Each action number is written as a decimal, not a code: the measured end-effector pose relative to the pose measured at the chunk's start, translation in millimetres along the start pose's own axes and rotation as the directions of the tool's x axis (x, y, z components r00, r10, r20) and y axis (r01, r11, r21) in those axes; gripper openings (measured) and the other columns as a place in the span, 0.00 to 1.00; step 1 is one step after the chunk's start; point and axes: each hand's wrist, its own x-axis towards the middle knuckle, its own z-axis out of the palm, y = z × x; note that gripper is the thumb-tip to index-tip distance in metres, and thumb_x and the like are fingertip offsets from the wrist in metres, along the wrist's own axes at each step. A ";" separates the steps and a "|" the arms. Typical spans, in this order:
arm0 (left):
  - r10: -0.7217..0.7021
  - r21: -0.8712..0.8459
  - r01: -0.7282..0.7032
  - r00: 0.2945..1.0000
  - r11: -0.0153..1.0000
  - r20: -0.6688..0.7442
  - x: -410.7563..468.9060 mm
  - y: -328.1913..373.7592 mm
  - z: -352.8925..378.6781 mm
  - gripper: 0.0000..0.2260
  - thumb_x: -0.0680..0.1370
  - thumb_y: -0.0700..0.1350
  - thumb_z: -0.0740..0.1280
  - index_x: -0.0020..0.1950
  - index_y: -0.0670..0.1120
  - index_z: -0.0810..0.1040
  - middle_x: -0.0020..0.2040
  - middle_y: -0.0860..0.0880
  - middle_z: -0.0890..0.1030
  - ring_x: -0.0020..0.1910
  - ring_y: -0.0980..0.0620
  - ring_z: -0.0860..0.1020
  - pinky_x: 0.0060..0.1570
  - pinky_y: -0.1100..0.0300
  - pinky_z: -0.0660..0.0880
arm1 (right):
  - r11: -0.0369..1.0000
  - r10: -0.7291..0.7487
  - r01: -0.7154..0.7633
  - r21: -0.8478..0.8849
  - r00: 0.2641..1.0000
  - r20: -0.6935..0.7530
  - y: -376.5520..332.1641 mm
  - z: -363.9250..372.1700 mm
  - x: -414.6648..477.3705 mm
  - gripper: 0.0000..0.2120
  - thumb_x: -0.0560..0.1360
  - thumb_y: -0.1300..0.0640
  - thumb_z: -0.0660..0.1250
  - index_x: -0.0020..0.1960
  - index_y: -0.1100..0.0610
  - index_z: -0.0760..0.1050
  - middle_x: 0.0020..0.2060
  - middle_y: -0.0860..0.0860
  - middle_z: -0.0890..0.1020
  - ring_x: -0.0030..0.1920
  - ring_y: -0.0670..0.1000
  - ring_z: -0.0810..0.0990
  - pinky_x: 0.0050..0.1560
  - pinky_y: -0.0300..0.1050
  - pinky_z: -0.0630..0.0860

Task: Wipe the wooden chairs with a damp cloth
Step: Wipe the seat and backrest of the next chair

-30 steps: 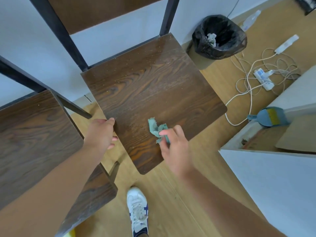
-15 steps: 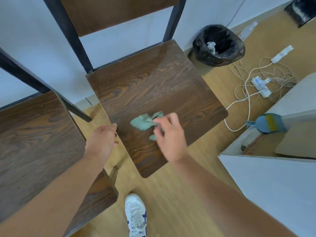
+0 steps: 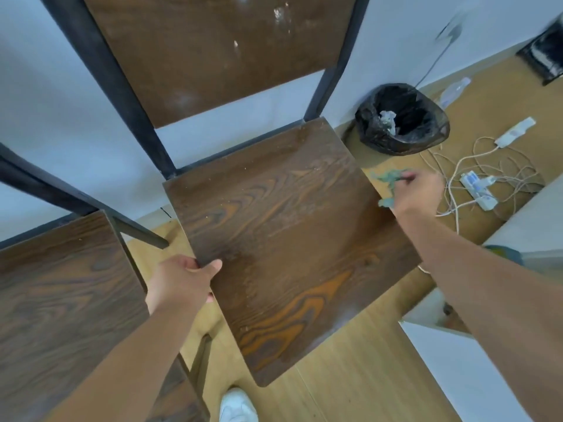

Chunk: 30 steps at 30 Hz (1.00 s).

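A dark wooden chair with a black metal frame fills the middle of the view; its seat (image 3: 283, 239) shows a damp sheen and some specks. My left hand (image 3: 179, 281) grips the seat's left front edge, thumb on top. My right hand (image 3: 419, 190) is past the seat's right edge, over the floor, shut on a crumpled green cloth (image 3: 388, 181). The chair's backrest (image 3: 213, 53) has pale smudges. A second wooden chair seat (image 3: 61, 300) lies at the lower left.
A black-bagged waste bin (image 3: 402, 120) stands by the wall to the right of the chair. White cables and a power strip (image 3: 478, 190) sprawl on the wooden floor. A white cabinet (image 3: 487, 376) sits at lower right. My white shoe (image 3: 237, 406) is at the bottom.
My right hand swept the cloth from the seat's front middle to beyond its right edge. My left hand now clasps the seat edge. The view moved closer and tilted up.
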 end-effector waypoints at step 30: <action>0.088 -0.229 -0.129 0.980 0.965 -0.180 78.4 68.2 -61.9 0.17 0.80 0.44 0.70 0.70 0.48 0.78 0.59 0.44 0.84 0.50 0.43 0.85 0.53 0.45 0.85 | 0.621 -0.781 0.729 0.287 0.608 0.144 -210.5 77.8 -118.5 0.08 0.80 0.60 0.66 0.57 0.60 0.80 0.48 0.52 0.73 0.38 0.50 0.77 0.45 0.45 0.81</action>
